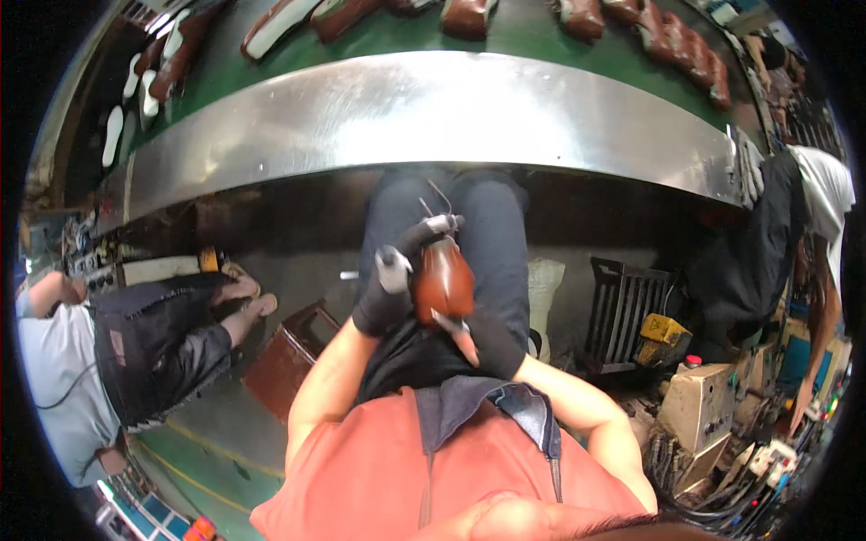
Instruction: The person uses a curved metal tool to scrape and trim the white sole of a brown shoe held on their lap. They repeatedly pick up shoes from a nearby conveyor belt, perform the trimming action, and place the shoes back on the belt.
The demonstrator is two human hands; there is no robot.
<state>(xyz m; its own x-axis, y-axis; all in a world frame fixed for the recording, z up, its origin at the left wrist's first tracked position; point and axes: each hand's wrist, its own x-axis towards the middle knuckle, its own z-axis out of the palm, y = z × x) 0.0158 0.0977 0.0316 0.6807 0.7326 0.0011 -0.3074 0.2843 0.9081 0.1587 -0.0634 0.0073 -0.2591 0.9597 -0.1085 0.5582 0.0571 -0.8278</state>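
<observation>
surface (433, 117): steel rail at 12 o'clock, brown shoes behind | brown shoe (442, 281): held over lap, centre | left hand (386, 298): gloved, closed on shoe | right hand (478, 338): closed around its lower end; best kept steady

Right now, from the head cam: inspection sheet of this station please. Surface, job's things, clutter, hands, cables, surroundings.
Surface: curved steel ledge edging a green conveyor; the work itself is over the lap.
Job's things: brown shoe held between both hands.
Clutter: brown shoes and white insoles on the conveyor; rust-coloured box on the floor.
Hands: left hand in a dark glove grips the shoe's side; right hand, dark-gloved, holds it from below.
Cables: black hoses bundled at lower right.
Surroundings: seated co-worker at left, another person at right, beige machine.
</observation>
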